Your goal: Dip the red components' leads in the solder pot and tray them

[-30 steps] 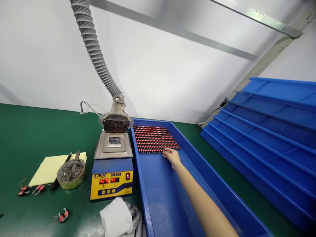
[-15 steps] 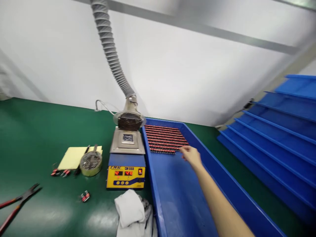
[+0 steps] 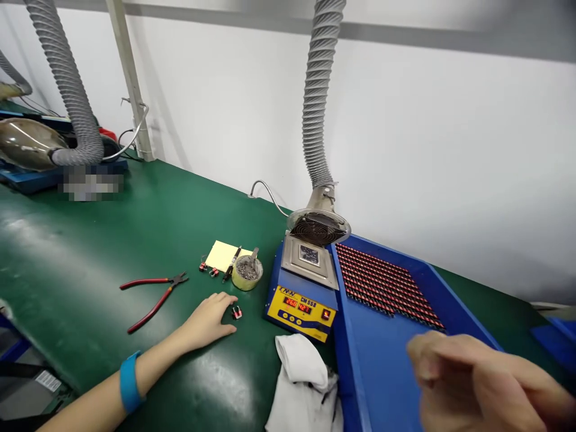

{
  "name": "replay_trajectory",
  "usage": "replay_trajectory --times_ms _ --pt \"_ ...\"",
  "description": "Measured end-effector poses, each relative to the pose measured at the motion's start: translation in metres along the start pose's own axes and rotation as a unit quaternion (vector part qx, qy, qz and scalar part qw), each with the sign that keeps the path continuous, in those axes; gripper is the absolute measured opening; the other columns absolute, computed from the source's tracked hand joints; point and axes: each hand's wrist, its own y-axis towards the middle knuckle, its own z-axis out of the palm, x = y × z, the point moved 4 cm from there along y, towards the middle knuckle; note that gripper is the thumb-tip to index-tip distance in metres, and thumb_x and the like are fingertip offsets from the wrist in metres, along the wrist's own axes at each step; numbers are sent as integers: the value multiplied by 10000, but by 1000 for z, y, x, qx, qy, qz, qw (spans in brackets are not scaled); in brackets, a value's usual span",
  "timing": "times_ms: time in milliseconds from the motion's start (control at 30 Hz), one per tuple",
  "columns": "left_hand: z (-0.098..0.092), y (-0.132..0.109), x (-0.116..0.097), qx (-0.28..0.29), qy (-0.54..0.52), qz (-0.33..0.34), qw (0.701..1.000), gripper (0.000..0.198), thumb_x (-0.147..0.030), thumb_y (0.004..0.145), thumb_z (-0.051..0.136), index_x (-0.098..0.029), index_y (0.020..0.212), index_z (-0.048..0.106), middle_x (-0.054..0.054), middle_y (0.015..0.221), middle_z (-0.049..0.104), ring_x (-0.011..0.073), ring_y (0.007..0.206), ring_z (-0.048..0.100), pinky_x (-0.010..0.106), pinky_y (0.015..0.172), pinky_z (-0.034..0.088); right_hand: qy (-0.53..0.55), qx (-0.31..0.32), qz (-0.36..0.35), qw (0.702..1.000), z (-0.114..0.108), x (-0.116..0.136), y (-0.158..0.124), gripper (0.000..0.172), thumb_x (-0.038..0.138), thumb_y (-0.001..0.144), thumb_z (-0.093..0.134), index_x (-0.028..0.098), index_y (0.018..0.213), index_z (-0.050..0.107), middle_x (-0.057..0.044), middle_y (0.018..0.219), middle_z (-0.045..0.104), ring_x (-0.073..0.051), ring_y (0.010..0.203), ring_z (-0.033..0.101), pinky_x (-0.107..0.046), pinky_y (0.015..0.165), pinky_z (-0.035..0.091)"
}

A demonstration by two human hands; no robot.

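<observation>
Two bare hands in view, and they're in pretty different shape. Left hand (image 3: 209,321) is down low on the green bench (image 3: 180,378), thumb and fingers spread in a loose C, nothing held. One small red-and-black component (image 3: 237,312) lies right by the fingertips, in front of the solder pot (image 3: 299,312) marked CM 558. Can't tell if skin's actually touching it, but I'd say not.

My read: this is the pick-up step. Getting hold of that piece would just need thumb and index brought together on it, lightly, since it's tiny and looks like it has thin leads.

Right hand (image 3: 486,384) is over the blue tray (image 3: 382,366), fingers curled in toward the thumb. It's blurry, so no clue whether something's pinched in there. Farther back in the tray sit packed rows of red-and-black parts (image 3: 387,282), with the hand apart from them. Red-handled pliers (image 3: 170,287) lie loose on the bench beyond the left forearm.
</observation>
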Motion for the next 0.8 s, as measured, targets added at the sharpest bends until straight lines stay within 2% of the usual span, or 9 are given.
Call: replay_trajectory --times_ms 67,200,267,333,400,500,633,733,800 --pt "7 10 2 -1 -17 19 1000 387 -185 763 658 -194 1149 633 78 1155 622 282 1114 542 446 976 404 84 23 -1 996 21 10 -9 163 342 826 694 226 710 694 25 538 545 -126 488 467 -288 486 361" --pt "3 14 -5 -4 -87 30 996 146 -170 745 654 -171 890 671 57 960 639 247 976 556 402 900 408 20 222 20 975 59 6 -21 200 260 900 598 211 727 685 15 573 600 -108 508 550 -209 469 420" --pt "-8 10 -22 3 -153 45 987 116 -233 745 656 -176 846 658 38 879 640 212 869 559 324 803 427 -27 303 7 952 68 -1 -24 150 246 902 590 233 791 691 9 653 657 -119 573 612 -196 525 475" --pt "-23 5 -49 8 -232 73 970 181 -328 758 651 -172 849 639 21 833 628 178 789 547 272 726 423 -67 358 -34 931 72 -6 -27 102 235 885 611 264 922 702 -9 824 719 -153 739 681 -210 649 532" --pt "-40 0 -80 -4 -304 102 947 267 -415 765 640 -166 856 610 16 822 600 163 773 530 255 709 416 -87 383 -79 916 74 -9 -31 242 214 866 628 289 1091 678 -39 1064 713 -193 953 685 -247 801 549" --pt "-58 -4 -124 -47 -387 146 909 310 -474 773 619 -174 831 565 16 823 556 158 776 493 259 721 406 -61 327 -103 937 75 -13 -34 428 145 850 616 322 1239 608 -53 1249 634 -219 1143 614 -309 947 512" --pt "-62 -4 -162 -103 -480 198 849 242 -376 735 691 -183 754 547 2 809 523 152 768 460 256 716 378 29 176 -79 981 74 -18 -37 385 119 818 660 338 1134 658 -49 1129 657 -219 1053 633 -350 898 530" --pt "-53 -4 -174 -120 -467 210 850 222 -313 724 707 -188 705 525 -2 805 515 156 780 474 255 715 378 63 70 -50 994 71 -22 -40 267 146 826 666 325 1023 690 -48 1052 648 -204 975 625 -336 822 540" --pt "-49 -5 -173 -143 -452 203 857 188 -269 708 719 -195 776 561 0 842 538 164 813 494 257 745 392 68 41 -33 996 70 -24 -41 224 158 830 671 311 991 703 -54 1033 638 -193 962 617 -303 784 546"
